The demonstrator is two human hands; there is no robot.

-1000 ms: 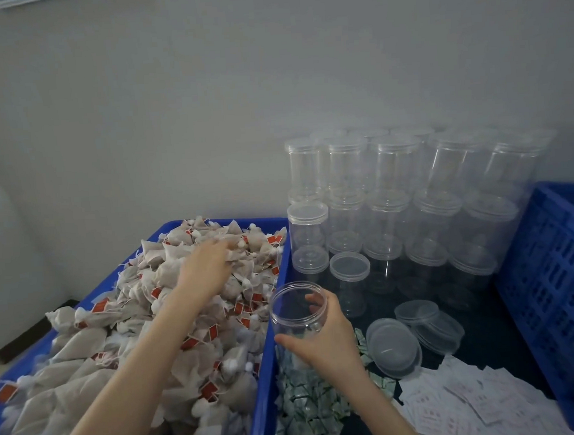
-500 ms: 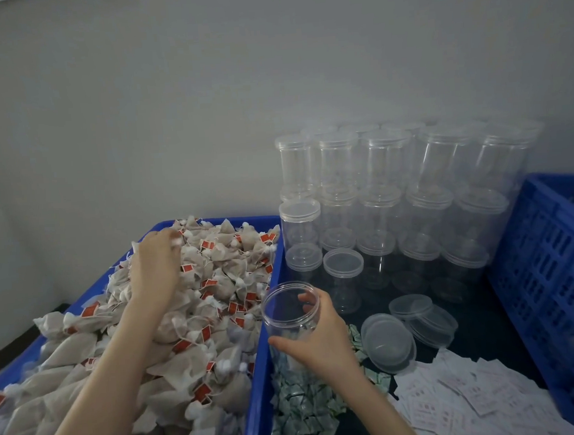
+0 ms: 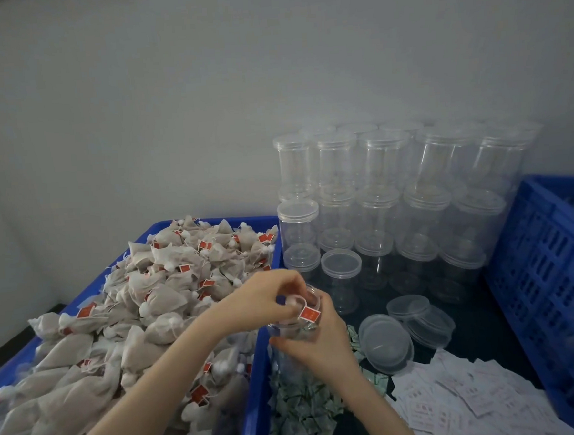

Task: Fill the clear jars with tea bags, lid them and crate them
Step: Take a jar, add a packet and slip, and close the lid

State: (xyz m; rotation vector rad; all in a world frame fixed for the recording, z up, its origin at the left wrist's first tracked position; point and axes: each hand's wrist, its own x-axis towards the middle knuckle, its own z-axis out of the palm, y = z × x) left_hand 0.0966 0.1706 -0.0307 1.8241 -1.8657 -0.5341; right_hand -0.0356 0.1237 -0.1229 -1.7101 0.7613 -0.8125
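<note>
Since 0.5 s ago the left hand (image 3: pixel 260 298) has left the tea-bag pile (image 3: pixel 143 313) and come over the open clear jar (image 3: pixel 297 327), fingers pinching a tea bag (image 3: pixel 292 302) w/ red tag (image 3: pixel 309 315) at the mouth. Right hand (image 3: pixel 315 341) grips the jar's side, between blue bin (image 3: pixel 259 370) and loose lids (image 3: pixel 385 342), w/ lidded jars (image 3: pixel 379 211) stacked behind.

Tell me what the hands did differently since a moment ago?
The left hand left the heap of beige mesh tea bags in the blue plastic tub, moved right, and now pinches one tea bag with a red tag over the open clear plastic jar. The right hand kept gripping that jar. The stacked lidded jars and loose clear lids stayed put.
</note>
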